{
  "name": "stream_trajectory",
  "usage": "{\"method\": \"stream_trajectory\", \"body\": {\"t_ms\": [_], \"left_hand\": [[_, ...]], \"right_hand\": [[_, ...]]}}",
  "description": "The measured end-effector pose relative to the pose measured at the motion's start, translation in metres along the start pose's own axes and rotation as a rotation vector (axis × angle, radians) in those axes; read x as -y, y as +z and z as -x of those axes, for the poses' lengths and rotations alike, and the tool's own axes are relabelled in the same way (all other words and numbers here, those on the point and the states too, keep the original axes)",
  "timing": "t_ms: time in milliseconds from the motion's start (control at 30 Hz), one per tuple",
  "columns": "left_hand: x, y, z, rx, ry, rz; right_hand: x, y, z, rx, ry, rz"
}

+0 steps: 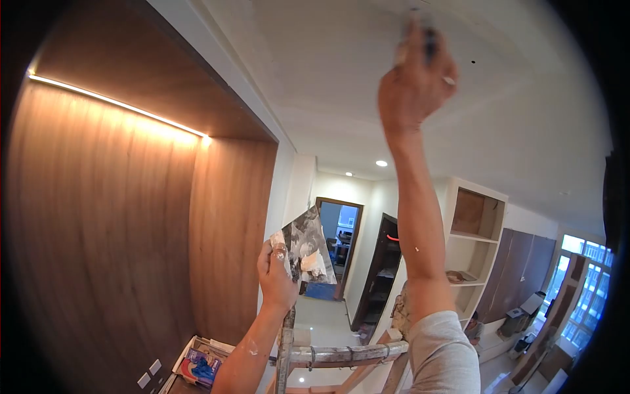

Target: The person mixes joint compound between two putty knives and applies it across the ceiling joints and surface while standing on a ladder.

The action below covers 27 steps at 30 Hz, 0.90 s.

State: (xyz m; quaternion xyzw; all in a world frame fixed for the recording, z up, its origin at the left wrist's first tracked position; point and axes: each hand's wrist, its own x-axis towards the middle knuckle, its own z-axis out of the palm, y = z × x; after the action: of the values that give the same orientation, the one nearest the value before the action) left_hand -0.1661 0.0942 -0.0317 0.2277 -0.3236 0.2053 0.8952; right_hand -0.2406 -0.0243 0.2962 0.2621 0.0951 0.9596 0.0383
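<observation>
Right sleeve point(443, 348): one, light grey fabric, short, loosely cut, creased, with a plain hem near the elbow. Right forearm point(418, 203): bare, slender, just beyond the sleeve hem; one small pale speck point(417, 249) on it, nearer the sleeve than the wrist. Right hand point(418, 88): bare, farthest from the sleeve, partly blurred; one small pale curved detail point(449, 81) at a finger, ring or residue not distinguishable. Left hand point(277, 279): bare, left of the sleeve; fingers point(280, 250) marked with whitish residue. Left forearm point(251, 351): bare, left of the sleeve, whitish spots.
</observation>
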Motion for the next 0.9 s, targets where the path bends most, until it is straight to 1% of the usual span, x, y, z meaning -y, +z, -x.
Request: {"method": "stream_trajectory", "body": {"t_ms": [100,133,167,233,267,333,367,400,433,467,500,533,600,633,667,767,800,867,900], "left_hand": [[0.004,-0.002,-0.001,-0.027,0.009,-0.006],[0.005,-0.002,-0.002,-0.017,0.009,-0.007],[0.005,-0.003,-0.003,-0.009,0.01,-0.007],[0.007,-0.006,-0.002,-0.011,0.019,-0.029],[0.006,-0.008,-0.002,-0.018,0.026,-0.053],[0.006,-0.006,-0.002,-0.061,0.025,-0.062],[0.006,-0.003,-0.001,-0.098,0.014,-0.043],[0.008,0.0,0.0,-0.134,-0.002,-0.028],[0.007,0.001,-0.001,-0.12,0.0,-0.049],[0.006,0.0,0.0,-0.108,-0.002,-0.074],[0.005,-0.002,-0.001,-0.096,-0.003,-0.097],[0.01,-0.012,-0.006,-0.03,0.025,-0.106],[0.007,-0.008,-0.004,-0.058,-0.004,-0.071],[0.007,-0.007,-0.004,-0.075,-0.014,-0.053],[0.01,-0.009,-0.003,-0.152,-0.009,-0.086],[0.005,-0.007,-0.001,-0.09,-0.026,-0.068],[0.007,-0.007,-0.002,-0.103,-0.02,-0.069],[0.008,-0.009,-0.004,-0.128,-0.001,-0.072],[0.011,-0.015,-0.003,-0.101,0.045,-0.159]], "right_hand": [[-0.014,0.015,-0.035,-0.24,0.263,-0.057],[-0.016,0.029,-0.039,-0.268,0.286,-0.15],[-0.018,0.079,-0.039,-0.399,0.222,0.099],[0.015,0.088,-0.02,-0.28,0.017,0.276],[0.048,0.052,-0.006,-0.036,-0.116,0.205],[0.055,0.051,0.011,-0.029,-0.239,-0.051],[0.049,0.042,0.011,-0.014,-0.243,-0.054],[0.041,0.03,0.013,0.005,-0.246,-0.052],[0.031,0.023,0.015,0.026,-0.248,-0.047],[0.014,0.022,0.019,-0.011,-0.26,0.002],[-0.012,0.023,0.024,-0.048,-0.274,0.05],[-0.038,0.021,0.026,-0.089,-0.289,0.094],[-0.085,0.009,0.025,-0.041,-0.273,0.232],[-0.107,0.007,0.022,-0.082,-0.29,0.262],[-0.128,0.011,0.017,-0.123,-0.307,0.288],[-0.163,0.048,0.011,-0.221,-0.344,0.311],[-0.171,0.057,0.014,-0.247,-0.356,0.311],[-0.181,0.066,0.038,-0.14,-0.4,0.306],[-0.183,0.064,0.052,-0.079,-0.425,0.303]]}}
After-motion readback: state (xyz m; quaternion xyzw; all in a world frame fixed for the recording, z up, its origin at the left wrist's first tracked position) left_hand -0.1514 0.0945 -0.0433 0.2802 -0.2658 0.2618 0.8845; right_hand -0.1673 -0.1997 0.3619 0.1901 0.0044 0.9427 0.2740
